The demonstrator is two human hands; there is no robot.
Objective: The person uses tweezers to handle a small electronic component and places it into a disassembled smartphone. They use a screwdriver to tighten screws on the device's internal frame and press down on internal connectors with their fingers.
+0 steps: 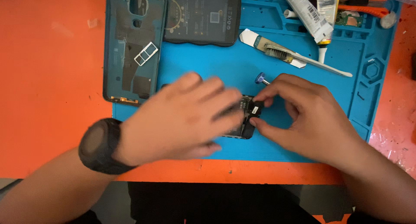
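Blue mat bears the opened phone near its front edge; my blurred left hand lies flat over it, my right hand pinches its right end, so I'd press steadily.

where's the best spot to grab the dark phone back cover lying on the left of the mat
Probably by its long side edges, coming from above: the dark rectangular plastic phone back cover lies flat, inner face up, overlapping the blue silicone mat and orange table. Its left edge is free; avoid the camera cutout end.
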